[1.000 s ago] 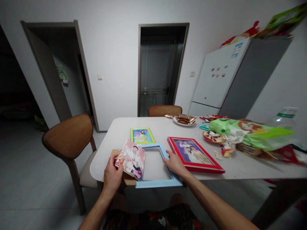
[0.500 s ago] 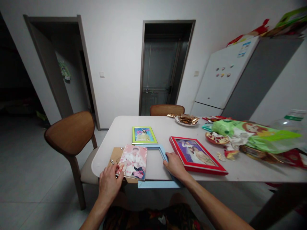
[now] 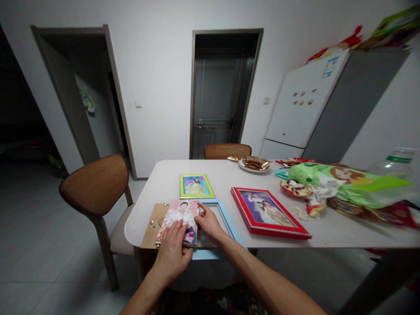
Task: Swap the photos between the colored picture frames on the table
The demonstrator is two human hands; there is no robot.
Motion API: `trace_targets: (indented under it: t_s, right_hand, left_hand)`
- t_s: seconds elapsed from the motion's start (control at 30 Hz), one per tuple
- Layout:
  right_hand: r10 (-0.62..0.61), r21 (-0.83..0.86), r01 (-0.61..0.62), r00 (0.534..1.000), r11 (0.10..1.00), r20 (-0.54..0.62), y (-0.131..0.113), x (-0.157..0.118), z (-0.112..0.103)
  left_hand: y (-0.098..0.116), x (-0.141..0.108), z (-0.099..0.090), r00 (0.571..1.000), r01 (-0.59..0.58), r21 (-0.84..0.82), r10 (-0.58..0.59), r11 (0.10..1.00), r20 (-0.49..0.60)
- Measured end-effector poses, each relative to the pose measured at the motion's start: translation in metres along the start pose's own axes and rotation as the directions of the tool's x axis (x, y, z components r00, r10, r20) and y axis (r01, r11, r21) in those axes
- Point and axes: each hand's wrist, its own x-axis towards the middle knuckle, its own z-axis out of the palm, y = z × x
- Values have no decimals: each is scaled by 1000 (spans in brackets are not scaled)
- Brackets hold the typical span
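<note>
At the table's (image 3: 141, 199) near edge | photo (image 3: 174, 210) long 12-to-6 o'clock, frame (image 3: 209, 254) at 3 | left hand (image 3: 172, 256) spread on it, from 6 | right hand (image 3: 210, 222) touches its 3 o'clock edge, pinch unclear

My white table (image 3: 144, 192) carries frames and food.
From me, the brown board (image 3: 147, 227) lies at 11 o'clock, blue frame (image 3: 231, 225) at 12, green frame (image 3: 197, 186) beyond it, plate (image 3: 256, 170) at 1, red frame (image 3: 269, 213) and opened fruit (image 3: 296, 188) at 2.
</note>
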Motion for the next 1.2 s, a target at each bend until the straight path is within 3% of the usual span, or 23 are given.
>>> trace_targets:
  t_s: [0.13, 0.2, 0.27, 0.37, 0.43, 0.47, 0.53, 0.6, 0.67, 0.73, 0.8, 0.9, 1.07, 1.2]
  right_hand:
    - [-54, 203, 63, 997, 977, -53, -29, 2, 3]
    - [-62, 232, 74, 996, 970, -59, -37, 1, 0]
    - [-58, 229, 70, 996, 971, -62, -37, -2, -4]
    - [20, 239, -7, 999, 971, -50, -25, -8, -10]
    - [117, 312, -108, 993, 944, -10, -16, -12, -13]
    - [152, 363, -142, 988, 921, 1, -13, -13, -16]
    - [170, 446, -143, 985, 883, -21, -9, -13, -23]
    - [169, 448, -121, 983, 886, -68, -6, -11, -35]
    - [185, 361, -143, 979, 921, -82, -1, -9, -49]
    - [199, 206, -175, 975, 963, -100, 6, -6, -63]
    - [189, 18, -188, 972, 982, -140, 15, -4, -72]
    - [138, -234, -177, 975, 956, -172, 23, -1, -76]
    - [50, -559, -114, 990, 821, -129, 20, 5, -72]
    - [16, -646, -91, 992, 758, -122, 18, 5, -71]
  left_hand:
    - [4, 15, -3, 985, -8, -205, -28, 979, -172]
    - [8, 25, -10, 951, 22, -382, -137, 924, -277]
    - [13, 34, -16, 901, 75, -584, -306, 808, -307]
    - [24, 41, -16, 843, 115, -864, -509, 490, -177]
    - [31, 42, -7, 846, 111, -955, -531, 276, -55]
    - [33, 41, -1, 853, 111, -972, -522, 205, -12]
    - [34, 38, 11, 868, 121, -981, -495, 149, 32]
    - [30, 35, 17, 869, 154, -973, -492, 172, 50]
    - [24, 31, 18, 861, 217, -938, -505, 272, 53]
    - [19, 27, 14, 871, 298, -837, -490, 460, 41]
    - [19, 22, 10, 909, 332, -655, -415, 679, 30]
    - [24, 15, 7, 963, 265, -378, -260, 887, 66]
    - [31, 10, 10, 978, 110, -100, -90, 989, 188]
    - [34, 11, 5, 962, 66, -17, -59, 998, 267]
